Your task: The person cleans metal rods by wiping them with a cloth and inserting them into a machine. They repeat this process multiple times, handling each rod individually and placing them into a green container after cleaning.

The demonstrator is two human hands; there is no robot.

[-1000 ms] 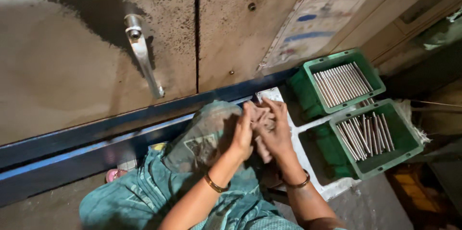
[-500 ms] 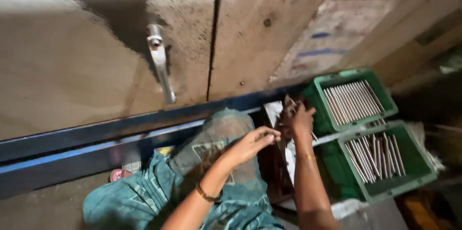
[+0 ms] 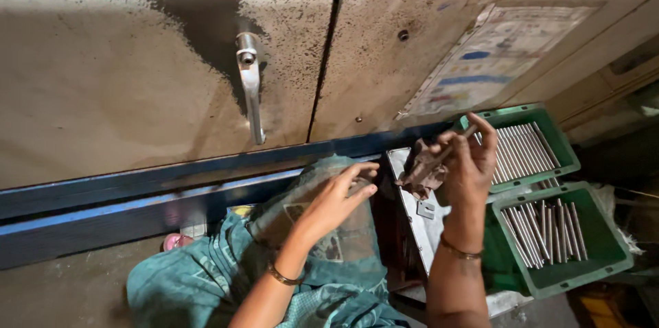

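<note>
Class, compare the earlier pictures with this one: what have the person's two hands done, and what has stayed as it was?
The hands, together a second ago, have parted. The right hand has carried the brown rag and a metal rod towards the upper green crate; the left hand has let go and hovers open over the knee. Both crates of rods stay put.

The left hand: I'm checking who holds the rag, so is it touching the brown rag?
Apart. The head view shows the left hand open over the knee, with a clear gap to the brown rag, which the right hand holds with a metal rod.
</note>
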